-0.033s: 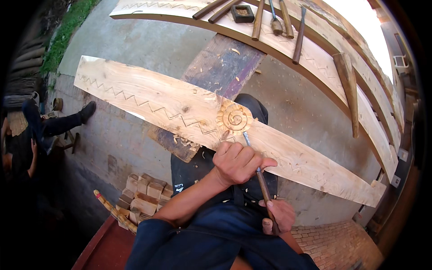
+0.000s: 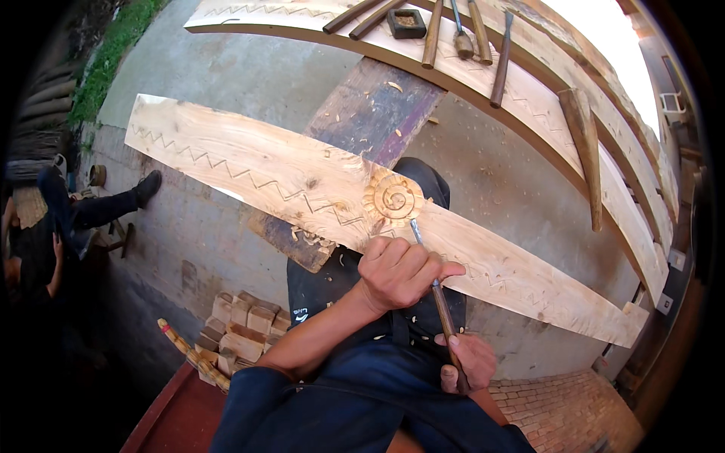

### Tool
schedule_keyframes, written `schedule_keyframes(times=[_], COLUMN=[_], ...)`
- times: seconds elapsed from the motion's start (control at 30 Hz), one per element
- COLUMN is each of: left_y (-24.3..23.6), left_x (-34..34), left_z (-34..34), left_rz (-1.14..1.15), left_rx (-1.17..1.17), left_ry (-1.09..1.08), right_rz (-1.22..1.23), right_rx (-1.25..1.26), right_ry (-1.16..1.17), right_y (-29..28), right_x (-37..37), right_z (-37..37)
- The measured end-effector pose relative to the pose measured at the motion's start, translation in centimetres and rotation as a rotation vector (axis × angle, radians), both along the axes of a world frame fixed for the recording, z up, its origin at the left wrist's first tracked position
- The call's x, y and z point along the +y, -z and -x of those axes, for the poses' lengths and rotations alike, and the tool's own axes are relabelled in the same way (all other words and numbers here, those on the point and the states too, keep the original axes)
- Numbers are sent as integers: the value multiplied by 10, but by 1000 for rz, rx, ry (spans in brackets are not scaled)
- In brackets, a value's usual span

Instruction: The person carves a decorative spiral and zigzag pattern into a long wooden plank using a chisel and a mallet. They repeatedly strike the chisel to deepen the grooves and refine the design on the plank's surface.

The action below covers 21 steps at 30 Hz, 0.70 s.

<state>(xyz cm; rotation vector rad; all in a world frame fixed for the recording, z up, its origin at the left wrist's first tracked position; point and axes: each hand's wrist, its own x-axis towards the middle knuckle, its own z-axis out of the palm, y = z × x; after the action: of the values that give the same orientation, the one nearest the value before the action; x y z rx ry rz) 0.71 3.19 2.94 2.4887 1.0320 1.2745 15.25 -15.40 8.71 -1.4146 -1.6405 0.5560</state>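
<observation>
A long pale board [image 2: 249, 155] lies slantwise in front of me, marked with a zigzag line. Near its middle is a round carved rosette [image 2: 394, 198] with a spiral at its centre. My left hand [image 2: 400, 272] is wrapped round the metal shank of a carving chisel [image 2: 445, 313] at the board's near edge, thumb pointing right. The chisel's tip rests at or just beside the rosette's lower right rim; exact contact is too small to tell. Closer to my body, my right hand [image 2: 470, 362] grips the end of the dark wooden handle.
A wooden bench plank [image 2: 359, 113] with shavings runs under the board. On a long beam [image 2: 294, 32] beyond lie several chisels [image 2: 501, 60], a small dark square box [image 2: 407, 23] and a wooden mallet [image 2: 581, 151]. Wood blocks [image 2: 242, 343] are piled lower left. Another person's leg [image 2: 106, 208] shows far left.
My left hand and the chisel's tip have shifted very slightly to the right. The board and everything around it look the same.
</observation>
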Motion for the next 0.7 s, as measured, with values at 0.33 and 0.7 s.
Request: schedule_keyframes(times=[0.33, 0.7], left_y=[8, -7], left_x=[7, 11], left_z=[8, -19], left_rz=[69, 14], left_rx=[17, -93], left_ry=[-67, 501], right_rz=[-36, 45], right_rx=[-31, 83], right_ry=[19, 22], right_y=[5, -8], right_x=[39, 2], right_z=[9, -14])
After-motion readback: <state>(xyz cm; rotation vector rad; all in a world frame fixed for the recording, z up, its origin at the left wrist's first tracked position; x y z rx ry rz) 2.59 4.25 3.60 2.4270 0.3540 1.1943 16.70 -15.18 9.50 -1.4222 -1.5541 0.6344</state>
